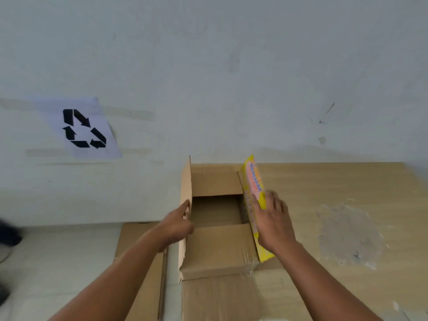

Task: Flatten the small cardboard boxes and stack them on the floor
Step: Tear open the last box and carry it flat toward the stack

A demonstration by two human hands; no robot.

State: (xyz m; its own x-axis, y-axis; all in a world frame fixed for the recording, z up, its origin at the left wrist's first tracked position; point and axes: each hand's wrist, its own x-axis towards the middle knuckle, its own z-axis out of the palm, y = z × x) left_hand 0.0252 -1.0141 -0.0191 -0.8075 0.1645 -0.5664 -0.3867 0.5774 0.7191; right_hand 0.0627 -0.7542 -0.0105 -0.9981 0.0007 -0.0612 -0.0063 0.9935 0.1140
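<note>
An open brown cardboard box (217,246) stands on the wooden table (347,186), its flaps raised and its inside empty. The right flap is printed yellow and pink on its outer face. My left hand (178,224) holds the upright left flap near its top edge, fingers curled over it. My right hand (273,221) lies flat against the yellow right flap with straight fingers. A flattened piece of brown cardboard (141,274) lies on the floor left of the table, partly hidden by my left forearm.
A white sheet with a black recycling symbol (83,128) is taped to the pale wall. A scuffed, worn patch (347,232) marks the table to the right. Something dark and blurred (7,232) sits at the left edge on the floor.
</note>
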